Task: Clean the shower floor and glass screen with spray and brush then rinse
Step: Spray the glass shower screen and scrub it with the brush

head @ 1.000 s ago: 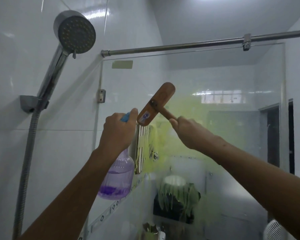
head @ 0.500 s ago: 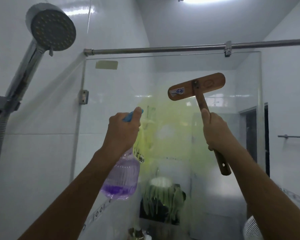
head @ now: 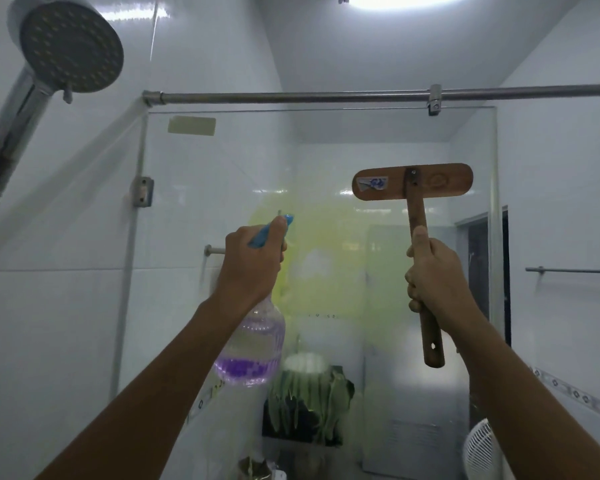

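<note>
Glass screen [head: 326, 161] cleaning is judged partly done. A yellow-green haze [head: 329, 251] is seen on the middle of the pane, likely sprayed cleaner, while the top and right parts look bare. Scrubbing seems just begun or about to begin. Rinsing is judged not yet done, and no water is seen from the shower head [head: 70, 46] at upper left. The shower floor is out of view, so its state cannot be told.

Hands are held apart and raised, both full. The left hand [head: 253, 261] is wrapped round the top of the spray bottle [head: 253, 348], with the blue trigger part showing above the knuckles and the nozzle aimed at the haze. Purple liquid is seen only low in the bottle. The right hand [head: 433, 271] is clamped round the wooden handle of the brush [head: 413, 183], held upright with the head crosswise at the top and its back toward the camera. Contact between bristles and glass cannot be told.

The screen stands straight ahead, just beyond both hands, hung under the metal rail [head: 291, 97], with the tiled wall at its left. A blurred green plant [head: 309, 400] is seen through it, lower and farther off.
</note>
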